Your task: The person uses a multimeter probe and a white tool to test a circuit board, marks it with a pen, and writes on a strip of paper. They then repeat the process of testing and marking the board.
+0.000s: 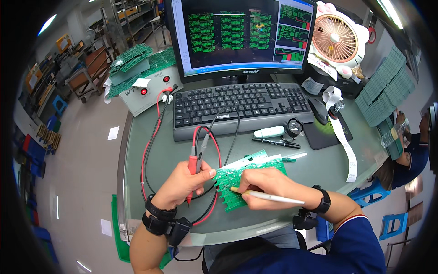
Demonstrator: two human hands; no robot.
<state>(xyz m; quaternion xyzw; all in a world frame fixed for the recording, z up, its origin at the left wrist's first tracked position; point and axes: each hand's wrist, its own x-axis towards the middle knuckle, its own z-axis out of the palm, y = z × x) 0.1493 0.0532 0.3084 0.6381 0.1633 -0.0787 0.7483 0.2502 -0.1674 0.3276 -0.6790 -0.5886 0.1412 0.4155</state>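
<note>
My left hand (pixel 180 180) is closed around a pair of test probes, a red probe (pixel 192 165) and a black probe (pixel 201 153). Its thumb meets the left edge of a green circuit board panel (pixel 229 173), tilted above the desk. In my right hand (pixel 264 180) is a slim pen-like tool (pixel 276 197) with a pale handle, a yellowish collar and a thin dark tip. That tip points at the left part of the panel; whether it touches cannot be made out. My right fingers hide part of the panel.
Behind the hands are a keyboard (pixel 237 105), a monitor (pixel 228 32) and a black marker (pixel 276 143). A tester box (pixel 150 89) with probe leads stands left, boards on top. A mouse (pixel 318 111), paper strip (pixel 344 141), fan (pixel 335 39) and stacked boards (pixel 385 86) are right.
</note>
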